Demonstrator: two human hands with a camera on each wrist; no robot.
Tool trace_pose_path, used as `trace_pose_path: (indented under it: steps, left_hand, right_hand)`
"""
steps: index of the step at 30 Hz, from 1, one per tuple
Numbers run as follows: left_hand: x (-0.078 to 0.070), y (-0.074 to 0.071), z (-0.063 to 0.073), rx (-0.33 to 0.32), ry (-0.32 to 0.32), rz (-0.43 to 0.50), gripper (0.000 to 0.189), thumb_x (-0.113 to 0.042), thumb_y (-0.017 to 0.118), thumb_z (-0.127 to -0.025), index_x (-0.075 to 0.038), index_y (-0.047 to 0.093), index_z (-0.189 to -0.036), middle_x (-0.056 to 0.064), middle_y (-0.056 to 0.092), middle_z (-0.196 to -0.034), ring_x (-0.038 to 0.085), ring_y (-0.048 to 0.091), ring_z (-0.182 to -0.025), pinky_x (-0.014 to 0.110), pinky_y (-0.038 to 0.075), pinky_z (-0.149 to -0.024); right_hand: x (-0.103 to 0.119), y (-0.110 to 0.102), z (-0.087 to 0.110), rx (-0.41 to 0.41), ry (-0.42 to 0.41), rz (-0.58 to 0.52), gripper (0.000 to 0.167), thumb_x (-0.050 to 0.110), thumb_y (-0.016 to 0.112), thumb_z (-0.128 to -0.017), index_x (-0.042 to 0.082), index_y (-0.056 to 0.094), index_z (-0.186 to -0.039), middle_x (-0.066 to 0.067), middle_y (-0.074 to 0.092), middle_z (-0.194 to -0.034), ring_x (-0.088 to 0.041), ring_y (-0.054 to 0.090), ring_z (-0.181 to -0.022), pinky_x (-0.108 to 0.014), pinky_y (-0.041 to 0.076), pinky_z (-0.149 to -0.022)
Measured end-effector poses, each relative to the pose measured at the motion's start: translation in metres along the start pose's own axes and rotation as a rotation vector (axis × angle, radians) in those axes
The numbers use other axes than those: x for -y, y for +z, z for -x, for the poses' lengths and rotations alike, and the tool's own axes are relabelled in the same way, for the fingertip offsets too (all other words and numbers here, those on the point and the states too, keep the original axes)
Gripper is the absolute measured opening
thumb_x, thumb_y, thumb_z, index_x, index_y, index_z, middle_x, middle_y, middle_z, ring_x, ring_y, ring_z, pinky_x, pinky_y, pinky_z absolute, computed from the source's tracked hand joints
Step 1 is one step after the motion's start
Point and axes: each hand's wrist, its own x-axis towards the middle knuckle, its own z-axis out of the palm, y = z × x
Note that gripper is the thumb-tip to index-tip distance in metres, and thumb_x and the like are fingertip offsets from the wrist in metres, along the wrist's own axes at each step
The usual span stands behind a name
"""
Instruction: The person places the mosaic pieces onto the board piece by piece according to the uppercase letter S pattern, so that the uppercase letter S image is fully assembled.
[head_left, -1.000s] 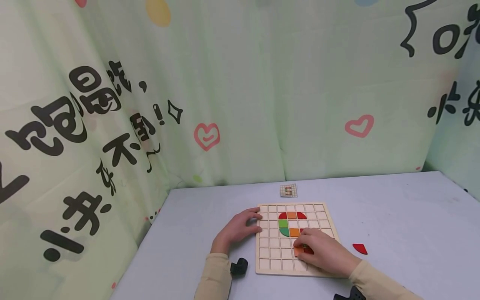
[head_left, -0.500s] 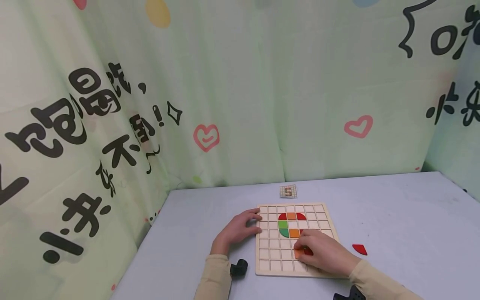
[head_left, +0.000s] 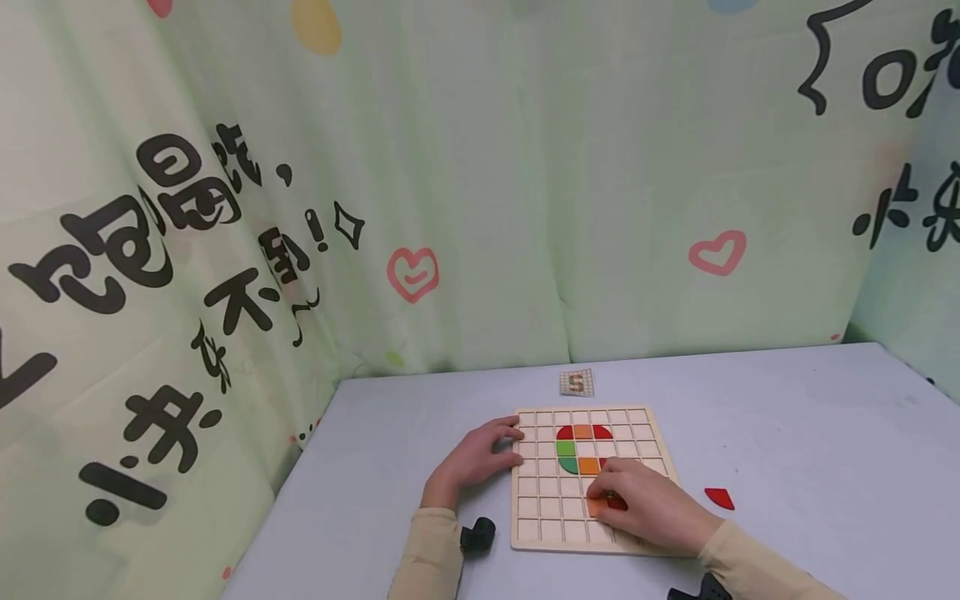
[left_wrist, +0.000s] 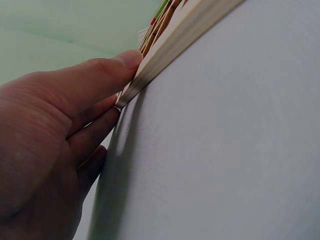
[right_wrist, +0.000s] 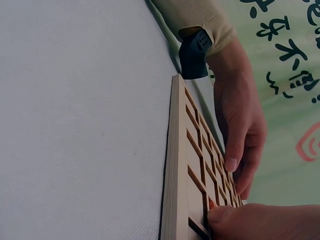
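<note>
A square wooden grid board (head_left: 536, 507) lies on the table, its cells divided by raised strips. My left hand (head_left: 476, 458) rests at its left edge, fingers nearly straight; the left wrist view shows the thumb (left_wrist: 131, 59) on the rim. With thumb and forefinger, my right hand (head_left: 651, 502) pinches an orange tile (head_left: 594, 507) low against the board. A red tile (head_left: 617, 502) shows partly beneath that hand. Farther up the grid sit rounded red tiles (head_left: 602, 432), orange tiles (head_left: 588, 466), a light green tile (head_left: 566, 448) and a dark green rounded tile (head_left: 569, 466).
One loose red tile (head_left: 720, 498) lies on the table right of the board. Behind the board is a small pattern card (head_left: 577, 382). Dark wrist devices (head_left: 478, 535) are at both wrists. A printed curtain (head_left: 495, 183) hangs behind the table.
</note>
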Motion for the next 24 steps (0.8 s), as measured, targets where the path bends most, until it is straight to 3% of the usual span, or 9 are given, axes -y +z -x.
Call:
trace_pose_path:
  steps: [24]
  left_hand:
    - [-0.0015, -0.0017, 0.0016, 0.003, 0.006, 0.008, 0.038, -0.025, 0.070, -0.094, -0.009, 0.066, -0.128, 0.005, 0.048, -0.154, 0.027, 0.041, -0.146, 0.046, 0.035, -0.120]
  right_hand:
    - [-0.0003, 0.0027, -0.0016, -0.021, -0.005, 0.003, 0.006, 0.026, 0.076, -0.088, 0.023, 0.074, -0.093, 0.017, 0.054, -0.083, 0.000, 0.046, -0.078, -0.021, 0.046, -0.069]
